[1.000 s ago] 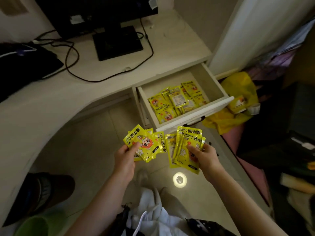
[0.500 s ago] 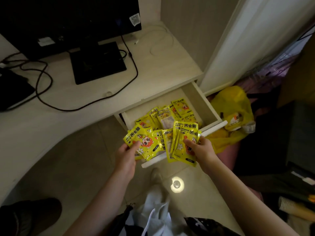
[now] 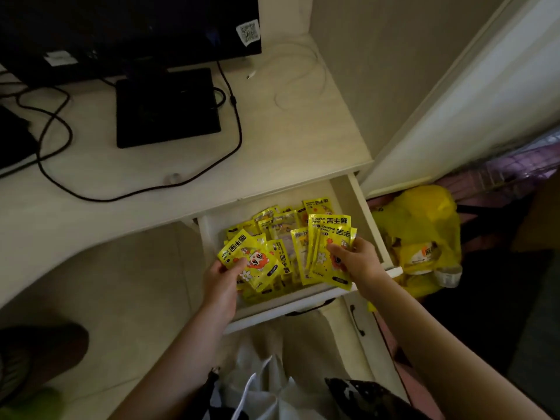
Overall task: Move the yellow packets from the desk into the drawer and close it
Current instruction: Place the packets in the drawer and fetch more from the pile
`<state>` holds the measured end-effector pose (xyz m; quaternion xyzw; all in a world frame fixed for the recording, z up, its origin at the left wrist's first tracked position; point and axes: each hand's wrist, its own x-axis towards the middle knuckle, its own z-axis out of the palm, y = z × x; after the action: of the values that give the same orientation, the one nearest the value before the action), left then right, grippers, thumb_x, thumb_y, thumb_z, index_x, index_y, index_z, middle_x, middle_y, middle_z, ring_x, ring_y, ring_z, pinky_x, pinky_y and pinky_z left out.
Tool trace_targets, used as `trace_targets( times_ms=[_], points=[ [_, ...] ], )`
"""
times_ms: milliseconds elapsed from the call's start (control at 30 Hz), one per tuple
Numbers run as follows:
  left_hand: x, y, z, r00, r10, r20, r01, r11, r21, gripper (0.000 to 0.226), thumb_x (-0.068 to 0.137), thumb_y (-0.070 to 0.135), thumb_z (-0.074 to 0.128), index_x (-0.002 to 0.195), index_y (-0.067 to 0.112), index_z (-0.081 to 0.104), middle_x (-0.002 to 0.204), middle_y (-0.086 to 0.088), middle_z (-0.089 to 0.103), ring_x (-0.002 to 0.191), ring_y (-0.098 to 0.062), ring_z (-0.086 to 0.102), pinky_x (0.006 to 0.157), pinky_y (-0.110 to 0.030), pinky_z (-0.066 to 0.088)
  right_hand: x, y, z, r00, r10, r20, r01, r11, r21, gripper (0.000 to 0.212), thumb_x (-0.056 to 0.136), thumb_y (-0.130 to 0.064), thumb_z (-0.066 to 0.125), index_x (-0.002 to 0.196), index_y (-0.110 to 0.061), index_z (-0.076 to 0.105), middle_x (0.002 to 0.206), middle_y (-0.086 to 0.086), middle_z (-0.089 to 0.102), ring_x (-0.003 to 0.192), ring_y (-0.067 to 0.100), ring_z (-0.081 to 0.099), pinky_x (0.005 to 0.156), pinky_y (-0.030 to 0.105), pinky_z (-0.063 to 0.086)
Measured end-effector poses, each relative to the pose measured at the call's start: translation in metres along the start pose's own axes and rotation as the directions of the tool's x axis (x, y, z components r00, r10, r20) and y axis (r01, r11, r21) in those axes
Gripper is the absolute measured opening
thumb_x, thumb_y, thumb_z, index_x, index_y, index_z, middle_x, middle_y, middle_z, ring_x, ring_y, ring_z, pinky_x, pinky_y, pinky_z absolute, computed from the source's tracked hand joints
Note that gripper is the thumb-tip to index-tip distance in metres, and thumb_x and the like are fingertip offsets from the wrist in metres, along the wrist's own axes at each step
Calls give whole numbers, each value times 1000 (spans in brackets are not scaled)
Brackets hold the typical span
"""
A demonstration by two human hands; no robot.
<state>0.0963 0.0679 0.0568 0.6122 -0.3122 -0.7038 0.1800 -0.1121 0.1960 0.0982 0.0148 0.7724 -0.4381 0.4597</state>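
Observation:
The white drawer [image 3: 365, 204] under the desk [image 3: 291, 140] stands pulled out, with several yellow packets [image 3: 274, 219] lying inside. My left hand [image 3: 222, 275] grips a fanned bunch of yellow packets [image 3: 251, 259] over the drawer's left front. My right hand [image 3: 359, 262] holds another bunch of yellow packets [image 3: 327, 237] upright over the drawer's right half. Both bunches hang just above the packets in the drawer; I cannot tell whether they touch them.
A black monitor [image 3: 130, 28] on its stand [image 3: 166, 107] and black cables [image 3: 145, 189] occupy the desk. A yellow plastic bag [image 3: 421, 225] lies on the floor right of the drawer. A second drawer handle [image 3: 357, 319] sits below. A dark shoe [image 3: 39, 356] lies bottom left.
Both hands moved forward with their packet bunches, from in front of the drawer to over its inside. The camera came closer to the desk.

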Motion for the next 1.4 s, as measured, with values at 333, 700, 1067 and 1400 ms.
trace_targets(
  times_ms=[333,700,1067,1400],
  points=[
    [21,-44,29,968,-121,-218,116,993,-34,16,83,13,69,93,25,66,91,-1,71,86,-25,66,71,-34,48,76,3,-22,983,76,168,-27,961,-275,8,87,-16,66,82,-20,61,81,4,66,73,16,63,75,36,57],
    [54,-69,30,958,-204,-204,213,977,25,18,82,5,68,97,13,67,101,-14,70,96,-33,66,85,-47,53,125,24,-7,953,218,212,-132,925,-355,27,83,-17,70,107,-7,63,103,12,69,96,28,68,87,47,56],
    [75,-69,24,963,-145,-227,234,871,432,23,88,10,63,111,4,64,96,-8,64,77,-17,58,61,-26,43,142,33,-19,944,267,193,-145,862,-486,26,88,-1,59,114,-4,62,103,13,66,91,25,64,82,38,55],
    [58,-57,17,980,-86,-179,184,734,654,21,87,15,63,104,7,71,99,-11,69,90,-25,62,82,-33,47,133,17,-29,977,181,110,-43,679,-733,24,93,-20,52,107,-3,61,80,7,58,66,17,52,57,27,43]
  ],
)
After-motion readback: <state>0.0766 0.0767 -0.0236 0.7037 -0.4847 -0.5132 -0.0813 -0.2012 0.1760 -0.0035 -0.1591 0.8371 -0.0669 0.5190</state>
